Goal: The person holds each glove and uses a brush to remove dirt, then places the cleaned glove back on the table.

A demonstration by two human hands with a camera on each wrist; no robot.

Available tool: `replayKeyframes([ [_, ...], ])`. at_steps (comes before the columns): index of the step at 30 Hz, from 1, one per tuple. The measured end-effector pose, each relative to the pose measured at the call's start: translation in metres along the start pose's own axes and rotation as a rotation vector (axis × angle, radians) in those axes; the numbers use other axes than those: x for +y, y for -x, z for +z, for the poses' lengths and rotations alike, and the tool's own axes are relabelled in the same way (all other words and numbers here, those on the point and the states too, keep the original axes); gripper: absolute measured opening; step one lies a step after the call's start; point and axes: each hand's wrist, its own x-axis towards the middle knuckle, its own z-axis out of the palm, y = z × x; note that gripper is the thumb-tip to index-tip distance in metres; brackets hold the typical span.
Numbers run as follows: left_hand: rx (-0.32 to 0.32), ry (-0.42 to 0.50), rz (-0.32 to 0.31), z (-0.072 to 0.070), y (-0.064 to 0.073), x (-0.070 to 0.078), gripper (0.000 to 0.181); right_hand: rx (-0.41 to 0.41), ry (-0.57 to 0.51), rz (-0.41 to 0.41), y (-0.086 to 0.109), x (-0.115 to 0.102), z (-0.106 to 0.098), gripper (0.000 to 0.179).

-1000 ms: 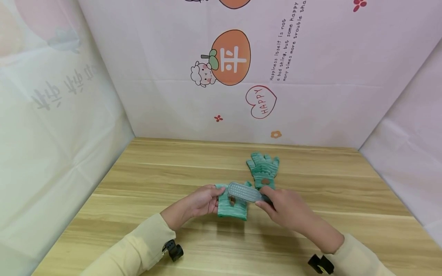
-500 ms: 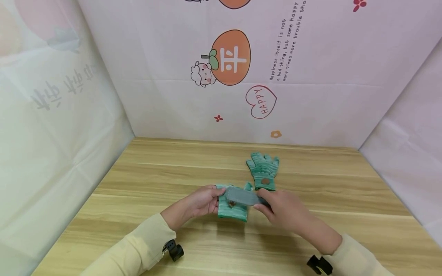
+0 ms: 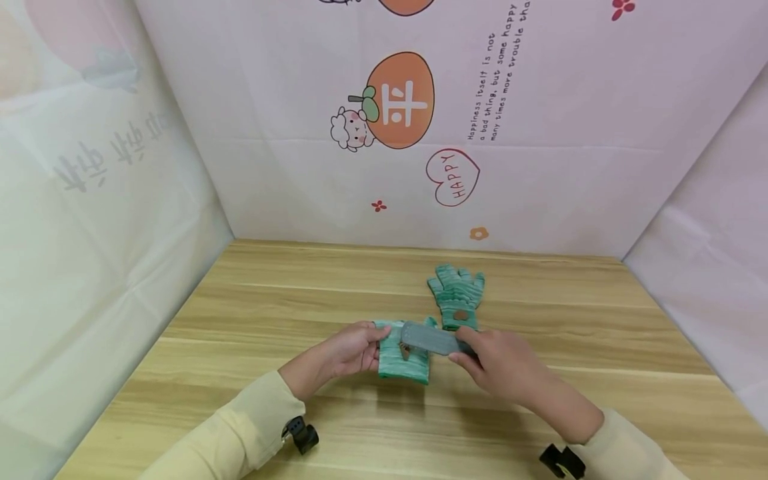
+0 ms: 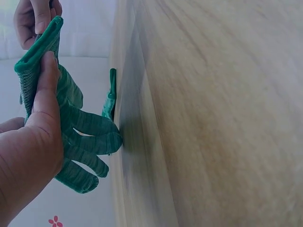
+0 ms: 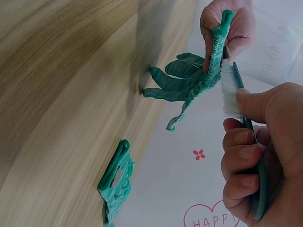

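My left hand [image 3: 355, 350] grips a green knitted glove [image 3: 396, 365] by its side, thumb on top and fingers behind, holding it above the table. In the left wrist view the fingers of this glove [image 4: 87, 123] hang loosely. A brown patch [image 3: 405, 351] shows on its cuff. My right hand [image 3: 501, 363] curls round the handle of a grey brush [image 3: 435, 339]. White bristles [image 5: 231, 92] face the glove in the right wrist view, with the brush's tip close to the patch; whether they touch is hard to tell.
A matching green glove [image 3: 459, 293] with a brown patch lies farther back on the wooden table [image 3: 288, 287], just beyond my right hand. A printed white sheet [image 3: 288, 133] stands behind the table, and white sheets flank both sides.
The brush has shifted slightly left and down over the glove, then back right, its head tilting. My left hand and the glove stay nearly still.
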Motion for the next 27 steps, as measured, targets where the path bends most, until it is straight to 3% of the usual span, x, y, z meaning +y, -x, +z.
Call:
replayKeyframes([
  [12, 0.024, 0.013, 0.007, 0.0, 0.001, 0.002, 0.032, 0.021, -0.029, 0.019, 0.004, 0.001, -0.006, 0.018],
  [27, 0.033, 0.007, -0.005, 0.004, 0.0, 0.001, 0.034, 0.014, -0.006, -0.06, -0.004, -0.005, 0.004, 0.023],
])
